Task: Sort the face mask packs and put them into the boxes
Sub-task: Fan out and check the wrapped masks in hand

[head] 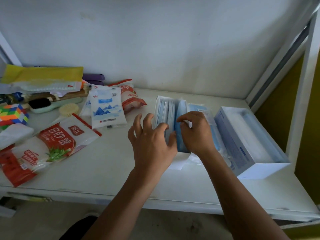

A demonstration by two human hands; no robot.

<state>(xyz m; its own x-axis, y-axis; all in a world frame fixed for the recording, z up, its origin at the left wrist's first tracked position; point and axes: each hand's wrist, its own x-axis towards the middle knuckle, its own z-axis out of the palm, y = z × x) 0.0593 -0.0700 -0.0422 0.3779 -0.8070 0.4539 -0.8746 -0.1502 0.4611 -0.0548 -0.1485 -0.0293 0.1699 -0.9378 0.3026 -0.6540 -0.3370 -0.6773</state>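
Observation:
A small white box [182, 155] stands in the middle of the white shelf, packed with upright face mask packs [164, 108]. My left hand [150, 141] has its fingers spread and presses the light packs to the left. My right hand [195, 134] pinches the top edge of a darker blue mask pack [181, 110] standing in the same box. More loose packs [199, 108] lie just right of it, partly hidden by my right hand. A larger open box [249, 168] at the right holds a row of masks [251, 135].
Left of the boxes lie a blue-and-white bag [107, 110], red sugar bags [57, 139], a colourful cube [13, 115], brushes [41, 104] and a yellow pouch [43, 73]. A wall stands behind, a white frame post [301, 94] at the right.

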